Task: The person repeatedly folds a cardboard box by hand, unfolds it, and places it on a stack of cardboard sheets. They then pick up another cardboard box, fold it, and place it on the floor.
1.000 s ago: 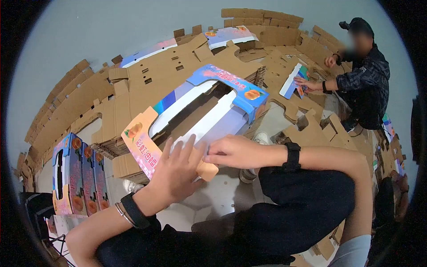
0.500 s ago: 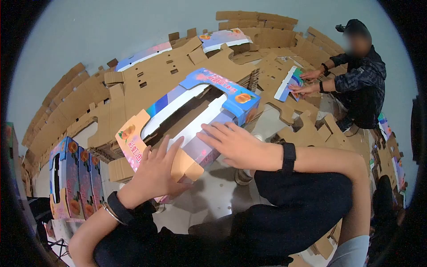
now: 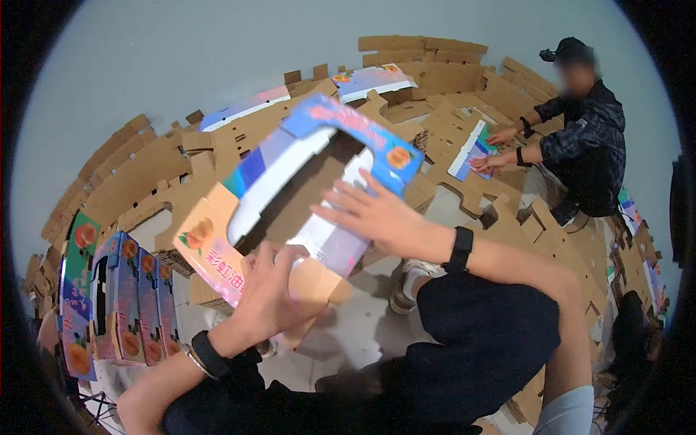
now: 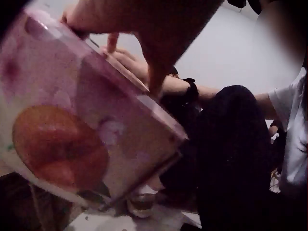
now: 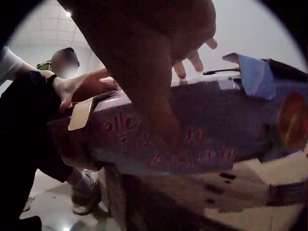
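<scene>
Beside the left hand [image 3: 270, 296], red characters [image 3: 223, 268] on the orange panel [image 3: 190, 255] of the box [image 3: 255, 217] seem to read 彩虹油. Below the fingers [image 5: 194, 60] of the right hand [image 3: 377, 221], red script [image 5: 117, 124] on its long side [image 5: 202, 115] shows "olle".

Box [image 3: 315, 234], blue-end lettering [image 3: 348, 123] blurred (unreadable), orange-end lettering [image 3: 223, 268] partly hidden

We find the head view evenly lit but bowed by the lens, corners sunk in black, the box [image 3: 308, 239] blurred mid-frame, most at its far lettering. Both wrist views look dim and soft to us; in the right one, a ceiling lamp [image 5: 68, 14] glows upper left and glare spots the floor [image 5: 55, 204] lower left.
</scene>
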A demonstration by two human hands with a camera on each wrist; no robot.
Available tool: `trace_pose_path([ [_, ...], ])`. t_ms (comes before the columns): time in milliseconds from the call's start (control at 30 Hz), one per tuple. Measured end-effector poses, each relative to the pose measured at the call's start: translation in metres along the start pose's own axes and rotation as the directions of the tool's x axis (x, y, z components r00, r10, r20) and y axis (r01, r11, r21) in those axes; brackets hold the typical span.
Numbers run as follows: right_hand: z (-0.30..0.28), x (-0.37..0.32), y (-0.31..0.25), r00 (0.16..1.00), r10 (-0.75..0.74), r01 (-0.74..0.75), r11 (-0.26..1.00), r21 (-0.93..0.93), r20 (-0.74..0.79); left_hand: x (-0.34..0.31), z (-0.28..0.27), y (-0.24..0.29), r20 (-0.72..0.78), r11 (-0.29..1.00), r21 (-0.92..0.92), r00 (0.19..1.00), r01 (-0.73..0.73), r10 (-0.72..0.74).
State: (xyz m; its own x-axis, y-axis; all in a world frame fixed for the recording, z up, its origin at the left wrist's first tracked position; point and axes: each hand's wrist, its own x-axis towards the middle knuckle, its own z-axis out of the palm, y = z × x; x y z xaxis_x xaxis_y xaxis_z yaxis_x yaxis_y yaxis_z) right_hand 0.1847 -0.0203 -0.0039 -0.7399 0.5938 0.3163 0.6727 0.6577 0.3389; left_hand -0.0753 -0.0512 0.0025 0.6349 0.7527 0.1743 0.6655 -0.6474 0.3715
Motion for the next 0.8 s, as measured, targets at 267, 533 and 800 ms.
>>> trace_pose_path([
  [267, -0.061, 0.034, -0.024, 0.887, 0.295, -0.202, 0.940, 0.276, -0.356, 0.026, -0.006, -0.001, -0.529, 0.977, -0.172, 0.825, 0.124, -0.198],
  [533, -0.028, 0.018, -0.067, 0.965, -0.225, 0.112, 0.819, 0.563, 0.135, 0.043, -0.010, -0.023, -0.644, 0.956, -0.293, 0.744, -0.026, -0.177],
  [800, -0.015, 0.013, -0.063, 0.970, -0.084, 0.143, 0.956, 0.255, -0.229, 0.040, -0.010, -0.019, -0.598, 0.860, -0.503, 0.750, -0.079, -0.281],
])
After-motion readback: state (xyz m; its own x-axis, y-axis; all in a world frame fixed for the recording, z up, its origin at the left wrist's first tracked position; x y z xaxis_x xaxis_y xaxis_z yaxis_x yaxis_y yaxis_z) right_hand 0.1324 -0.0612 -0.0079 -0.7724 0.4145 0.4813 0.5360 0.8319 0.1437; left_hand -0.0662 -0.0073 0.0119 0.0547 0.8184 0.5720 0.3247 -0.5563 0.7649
